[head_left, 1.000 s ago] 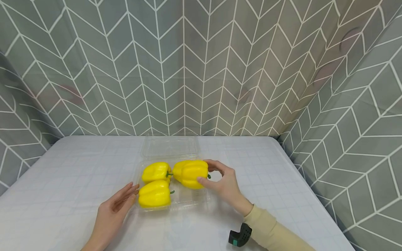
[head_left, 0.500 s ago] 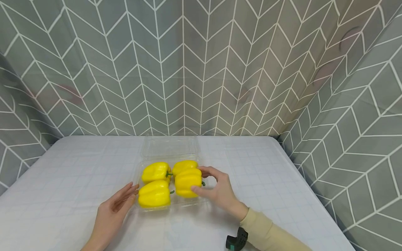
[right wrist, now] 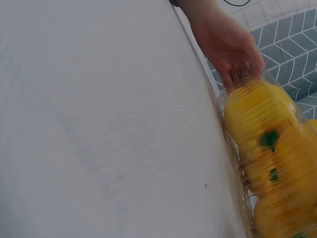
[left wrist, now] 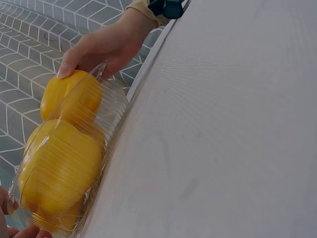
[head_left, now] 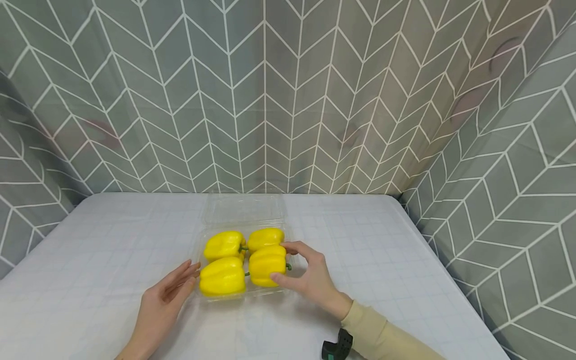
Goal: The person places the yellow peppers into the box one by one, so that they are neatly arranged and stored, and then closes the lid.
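A clear plastic clamshell container (head_left: 258, 293) holds several yellow bell peppers. Between its thumb and fingers my right hand (head_left: 310, 280) grips the front-right pepper (head_left: 267, 267), whose green stem points to the right. This pepper sits low in the container, beside the front-left pepper (head_left: 222, 277). Behind them lie the back-left pepper (head_left: 223, 244) and the back-right pepper (head_left: 265, 238), partly hidden by the gripped one. My left hand (head_left: 163, 300) rests its fairly straight fingertips against the container's left end; the right wrist view shows this hand (right wrist: 228, 47) touching the clear wall.
The container's clear lid (head_left: 244, 210) is folded back, flat towards the rear of the table. A pale cloth (head_left: 382, 240) covers the table. Grey curtains (head_left: 279, 100) with a white chevron pattern stand behind and along the sides. A black strap device (head_left: 337, 345) is on my right wrist.
My right hand has carried its pepper from over the back-right spot forward and down into the front-right spot, uncovering the back-right pepper. My left hand has stayed at the container's left end.
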The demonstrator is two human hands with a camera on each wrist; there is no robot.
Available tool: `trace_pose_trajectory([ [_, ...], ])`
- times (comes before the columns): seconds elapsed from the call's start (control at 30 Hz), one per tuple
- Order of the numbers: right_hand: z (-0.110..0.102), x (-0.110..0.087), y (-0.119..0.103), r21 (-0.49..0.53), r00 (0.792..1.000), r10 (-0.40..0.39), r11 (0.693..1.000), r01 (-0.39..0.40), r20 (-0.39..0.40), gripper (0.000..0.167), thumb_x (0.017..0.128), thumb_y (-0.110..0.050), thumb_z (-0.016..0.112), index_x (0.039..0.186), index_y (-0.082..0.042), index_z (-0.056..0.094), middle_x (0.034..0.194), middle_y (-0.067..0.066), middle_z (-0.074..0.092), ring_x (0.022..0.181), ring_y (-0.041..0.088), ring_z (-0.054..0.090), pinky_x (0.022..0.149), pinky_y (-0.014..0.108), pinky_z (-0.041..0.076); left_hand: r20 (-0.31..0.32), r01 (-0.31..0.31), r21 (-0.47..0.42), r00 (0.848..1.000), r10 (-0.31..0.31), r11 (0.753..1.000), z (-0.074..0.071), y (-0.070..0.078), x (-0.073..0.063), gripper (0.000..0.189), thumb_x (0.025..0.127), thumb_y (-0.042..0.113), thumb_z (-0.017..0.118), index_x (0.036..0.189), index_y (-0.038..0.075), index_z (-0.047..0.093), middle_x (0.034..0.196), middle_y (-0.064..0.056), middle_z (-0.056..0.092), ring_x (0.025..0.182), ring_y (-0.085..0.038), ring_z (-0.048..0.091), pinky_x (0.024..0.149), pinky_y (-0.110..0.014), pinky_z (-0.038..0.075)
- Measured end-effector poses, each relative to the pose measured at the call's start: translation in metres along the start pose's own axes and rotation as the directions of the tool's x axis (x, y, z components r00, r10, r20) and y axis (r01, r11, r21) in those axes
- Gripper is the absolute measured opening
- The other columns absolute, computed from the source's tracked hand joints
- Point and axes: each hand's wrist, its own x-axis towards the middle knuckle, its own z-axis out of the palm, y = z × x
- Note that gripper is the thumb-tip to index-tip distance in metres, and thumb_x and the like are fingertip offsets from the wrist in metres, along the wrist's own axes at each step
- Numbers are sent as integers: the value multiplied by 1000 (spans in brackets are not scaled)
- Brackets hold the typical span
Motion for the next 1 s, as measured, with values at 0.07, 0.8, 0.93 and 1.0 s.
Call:
trace_pose_trajectory([
  [0.07,0,-1,0,4,1000,-1,1000,1,-1,52,77,-27,85,125,-22,66,114,-7,69,105,15,61,93,52,51,0,-5,-2,1000,5,1000,0,0,0,51,103,32,58,146,6,49,134,-8,65,106,21,53,86,-1,48],
  [0.8,8,-6,9,13,996,-70,997,70,45,55,80,-23,84,130,-15,62,132,2,59,125,21,54,110,41,47,-4,27,15,1000,-27,1000,2,2,1,51,103,32,58,147,8,49,134,-8,65,105,23,50,86,-1,48],
  [0.93,8,-7,9,8,996,-62,998,62,57,52,84,-25,80,132,-17,61,133,-1,57,126,19,53,109,42,48,-5,31,16,1000,-31,999,2,2,1,51,103,31,58,147,8,49,134,-8,65,105,24,50,85,0,48],
  [1.0,8,-7,9,11,996,-62,998,62,58,51,86,-25,79,132,-17,60,133,-2,56,127,18,53,109,42,48,-6,32,14,999,-32,999,2,2,1,51,103,32,59,147,9,49,134,-7,65,105,23,50,85,-1,48],
])
